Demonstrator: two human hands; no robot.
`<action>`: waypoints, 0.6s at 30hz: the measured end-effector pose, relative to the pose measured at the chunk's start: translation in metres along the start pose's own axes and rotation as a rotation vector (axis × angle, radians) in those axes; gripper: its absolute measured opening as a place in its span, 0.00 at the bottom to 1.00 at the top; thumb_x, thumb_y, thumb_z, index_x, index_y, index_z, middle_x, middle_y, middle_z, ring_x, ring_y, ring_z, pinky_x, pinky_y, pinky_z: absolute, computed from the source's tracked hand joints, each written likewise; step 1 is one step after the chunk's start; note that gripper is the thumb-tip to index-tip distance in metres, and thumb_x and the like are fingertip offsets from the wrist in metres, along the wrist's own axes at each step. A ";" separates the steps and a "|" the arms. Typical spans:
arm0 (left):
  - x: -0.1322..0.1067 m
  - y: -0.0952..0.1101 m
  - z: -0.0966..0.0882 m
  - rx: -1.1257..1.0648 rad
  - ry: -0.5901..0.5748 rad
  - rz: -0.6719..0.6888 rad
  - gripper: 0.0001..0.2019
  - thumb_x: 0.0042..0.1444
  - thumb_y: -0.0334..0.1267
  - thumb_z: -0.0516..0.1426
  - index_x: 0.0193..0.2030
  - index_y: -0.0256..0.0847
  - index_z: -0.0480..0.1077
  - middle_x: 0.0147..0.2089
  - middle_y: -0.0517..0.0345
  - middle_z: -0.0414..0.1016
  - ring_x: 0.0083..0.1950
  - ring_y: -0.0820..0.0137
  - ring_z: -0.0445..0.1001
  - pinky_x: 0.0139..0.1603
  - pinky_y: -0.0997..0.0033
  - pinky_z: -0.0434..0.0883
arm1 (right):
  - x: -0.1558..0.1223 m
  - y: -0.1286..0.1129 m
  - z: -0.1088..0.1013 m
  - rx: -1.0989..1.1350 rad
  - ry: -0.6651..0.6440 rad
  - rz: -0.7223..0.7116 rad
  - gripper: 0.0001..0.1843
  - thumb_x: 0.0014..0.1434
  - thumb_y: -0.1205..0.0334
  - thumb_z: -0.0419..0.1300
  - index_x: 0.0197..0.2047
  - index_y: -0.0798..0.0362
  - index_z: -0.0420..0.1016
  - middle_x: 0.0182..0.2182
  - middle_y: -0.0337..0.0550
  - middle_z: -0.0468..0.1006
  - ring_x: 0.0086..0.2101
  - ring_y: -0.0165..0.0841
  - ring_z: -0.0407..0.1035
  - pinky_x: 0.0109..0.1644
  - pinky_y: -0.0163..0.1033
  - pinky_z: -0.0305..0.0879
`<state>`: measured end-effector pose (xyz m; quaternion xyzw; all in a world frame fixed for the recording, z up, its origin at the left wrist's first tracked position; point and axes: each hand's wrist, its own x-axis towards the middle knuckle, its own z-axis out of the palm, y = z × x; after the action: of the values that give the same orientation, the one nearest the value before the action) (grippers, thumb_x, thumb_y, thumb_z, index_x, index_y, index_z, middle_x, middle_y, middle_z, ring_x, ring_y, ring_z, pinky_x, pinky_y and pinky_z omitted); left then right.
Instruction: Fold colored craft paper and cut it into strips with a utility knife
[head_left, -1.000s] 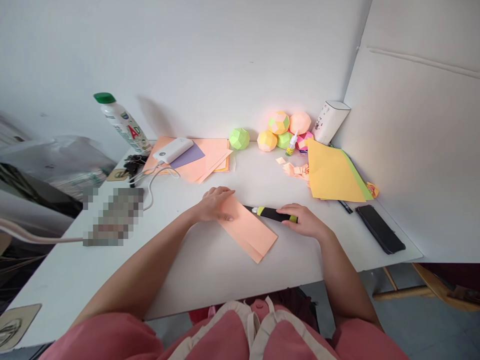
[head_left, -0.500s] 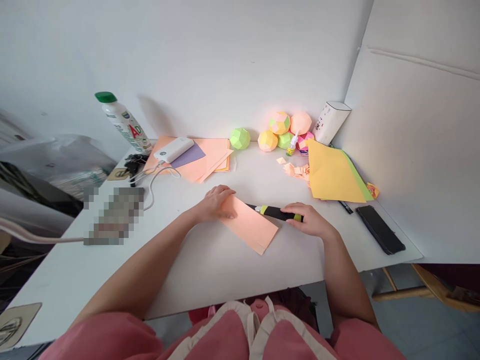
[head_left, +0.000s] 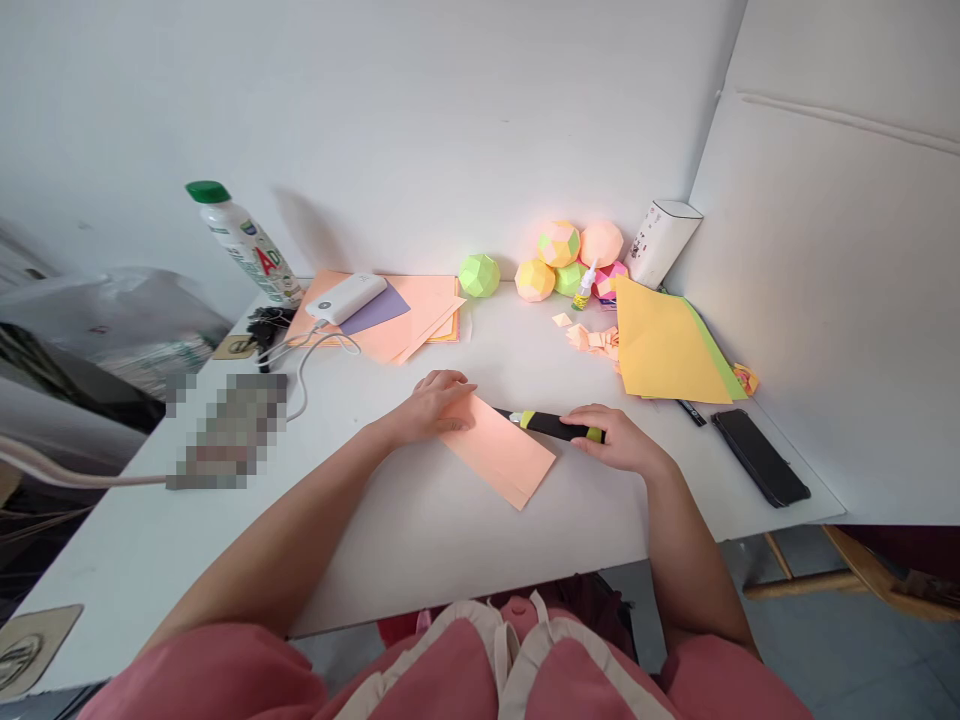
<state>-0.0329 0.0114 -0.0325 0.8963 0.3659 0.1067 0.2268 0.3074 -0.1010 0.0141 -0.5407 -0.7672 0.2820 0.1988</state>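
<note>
Head view: the folded peach paper [head_left: 504, 452] lies slantwise on the white desk [head_left: 420, 540] in front of me, between my two hands, its near corner pointing towards me. My left hand [head_left: 437, 408] grips the far left end of it, thumb resting over the surface and fingers bent across the edge. My right hand [head_left: 616, 438] is closed round the black and lime handle of a utility knife [head_left: 555, 426], whose dark blade lies at the paper's far right edge; I can't tell whether the tip sits under it or inside the fold. Beyond that, a little heap of peach paper pieces [head_left: 594, 339] lies near a small glue bottle [head_left: 584, 290], and behind them faceted paper balls [head_left: 558, 244] are piled against the wall, with one green ball [head_left: 478, 276] apart to their left. To my right are a yellow sheet [head_left: 667, 345] over a green one, and a black pouch [head_left: 760, 458]. Over to the left, a white power bank [head_left: 349, 298] rests on purple paper [head_left: 382, 307] and peach sheets [head_left: 431, 293], just beside a green-capped bottle [head_left: 247, 243].
</note>
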 end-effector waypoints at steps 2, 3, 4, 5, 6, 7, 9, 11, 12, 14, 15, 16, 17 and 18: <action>0.000 0.002 -0.001 -0.010 -0.001 -0.006 0.28 0.57 0.52 0.54 0.63 0.48 0.62 0.64 0.47 0.57 0.67 0.50 0.51 0.64 0.45 0.56 | 0.000 -0.001 0.000 -0.004 -0.002 0.010 0.19 0.59 0.59 0.59 0.54 0.44 0.76 0.51 0.45 0.76 0.51 0.41 0.70 0.56 0.50 0.68; 0.000 0.002 -0.001 -0.014 0.003 -0.002 0.27 0.57 0.52 0.54 0.62 0.48 0.62 0.64 0.47 0.57 0.67 0.50 0.51 0.64 0.45 0.56 | 0.000 -0.001 0.000 -0.006 -0.001 0.013 0.19 0.59 0.59 0.59 0.54 0.44 0.76 0.51 0.45 0.76 0.51 0.41 0.70 0.56 0.50 0.68; 0.000 0.003 -0.002 -0.017 0.009 0.006 0.26 0.57 0.51 0.55 0.61 0.48 0.63 0.64 0.47 0.57 0.67 0.51 0.52 0.64 0.45 0.57 | 0.000 -0.001 0.000 -0.008 0.001 0.014 0.19 0.59 0.59 0.59 0.54 0.43 0.76 0.51 0.45 0.76 0.51 0.41 0.70 0.56 0.50 0.68; 0.000 0.004 -0.002 -0.019 0.014 0.017 0.24 0.57 0.51 0.55 0.59 0.48 0.64 0.64 0.47 0.57 0.66 0.51 0.52 0.63 0.46 0.57 | 0.000 -0.001 0.000 -0.009 0.002 0.013 0.18 0.59 0.59 0.59 0.53 0.43 0.76 0.51 0.45 0.76 0.51 0.41 0.70 0.56 0.50 0.68; -0.001 0.005 -0.003 -0.022 0.019 0.030 0.23 0.57 0.51 0.54 0.58 0.47 0.65 0.64 0.47 0.57 0.66 0.52 0.53 0.63 0.46 0.58 | 0.000 -0.001 0.000 -0.011 0.003 0.011 0.18 0.59 0.59 0.60 0.53 0.43 0.76 0.51 0.45 0.76 0.51 0.41 0.70 0.56 0.50 0.68; -0.001 0.005 -0.003 -0.025 0.024 0.041 0.23 0.57 0.51 0.54 0.58 0.47 0.65 0.64 0.47 0.56 0.66 0.52 0.54 0.63 0.47 0.58 | 0.000 -0.001 0.000 -0.012 0.003 0.008 0.18 0.59 0.59 0.60 0.53 0.43 0.76 0.51 0.45 0.76 0.51 0.41 0.70 0.56 0.50 0.68; -0.001 0.006 -0.003 -0.028 0.033 0.064 0.21 0.58 0.50 0.54 0.56 0.47 0.66 0.65 0.48 0.55 0.65 0.53 0.55 0.63 0.48 0.59 | 0.001 -0.001 0.000 -0.013 -0.002 0.005 0.18 0.59 0.59 0.59 0.53 0.44 0.76 0.50 0.45 0.76 0.51 0.41 0.70 0.56 0.50 0.68; -0.002 0.006 -0.003 -0.029 0.049 0.082 0.19 0.58 0.49 0.54 0.54 0.47 0.67 0.64 0.49 0.56 0.65 0.55 0.55 0.63 0.50 0.60 | 0.001 -0.001 0.000 -0.007 -0.004 0.002 0.18 0.59 0.59 0.59 0.53 0.44 0.76 0.51 0.45 0.76 0.52 0.41 0.69 0.57 0.50 0.67; -0.001 0.006 -0.003 -0.031 0.061 0.090 0.18 0.58 0.49 0.54 0.53 0.46 0.68 0.63 0.49 0.57 0.65 0.55 0.56 0.63 0.51 0.60 | 0.001 0.000 0.001 -0.004 -0.003 0.001 0.18 0.59 0.59 0.59 0.53 0.44 0.76 0.51 0.45 0.76 0.52 0.41 0.69 0.58 0.51 0.67; -0.001 0.006 -0.002 -0.046 0.088 0.101 0.15 0.58 0.49 0.54 0.47 0.45 0.70 0.59 0.49 0.61 0.63 0.57 0.58 0.62 0.52 0.61 | 0.001 0.000 0.001 0.002 0.000 -0.001 0.18 0.59 0.58 0.60 0.53 0.43 0.76 0.51 0.44 0.76 0.52 0.41 0.69 0.58 0.51 0.66; -0.001 0.007 -0.002 -0.061 0.104 0.102 0.14 0.59 0.50 0.54 0.44 0.44 0.71 0.57 0.49 0.63 0.61 0.58 0.60 0.62 0.53 0.62 | 0.000 0.001 0.001 0.003 0.000 -0.002 0.18 0.59 0.58 0.59 0.53 0.43 0.76 0.51 0.44 0.76 0.52 0.41 0.69 0.58 0.51 0.66; 0.000 0.008 -0.002 -0.084 0.122 0.103 0.13 0.59 0.50 0.53 0.40 0.44 0.72 0.55 0.49 0.65 0.60 0.58 0.61 0.61 0.53 0.62 | 0.000 0.001 0.002 0.002 0.000 -0.003 0.18 0.59 0.58 0.59 0.53 0.43 0.76 0.51 0.44 0.76 0.52 0.41 0.69 0.58 0.51 0.67; 0.000 0.010 -0.003 -0.120 0.143 0.104 0.13 0.59 0.50 0.53 0.36 0.44 0.72 0.54 0.49 0.66 0.59 0.58 0.62 0.61 0.53 0.63 | 0.000 0.001 0.002 -0.001 0.000 -0.002 0.18 0.59 0.58 0.59 0.53 0.43 0.76 0.51 0.44 0.76 0.52 0.41 0.69 0.57 0.51 0.67; 0.000 0.013 -0.004 -0.173 0.167 0.099 0.14 0.57 0.51 0.54 0.32 0.43 0.72 0.52 0.50 0.67 0.57 0.59 0.64 0.60 0.54 0.64 | 0.000 0.002 0.002 -0.004 0.000 0.000 0.18 0.59 0.58 0.59 0.53 0.43 0.76 0.51 0.44 0.76 0.52 0.41 0.69 0.57 0.50 0.68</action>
<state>-0.0265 0.0047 -0.0228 0.8783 0.3285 0.2232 0.2664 0.3075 -0.1011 0.0113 -0.5412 -0.7678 0.2803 0.1978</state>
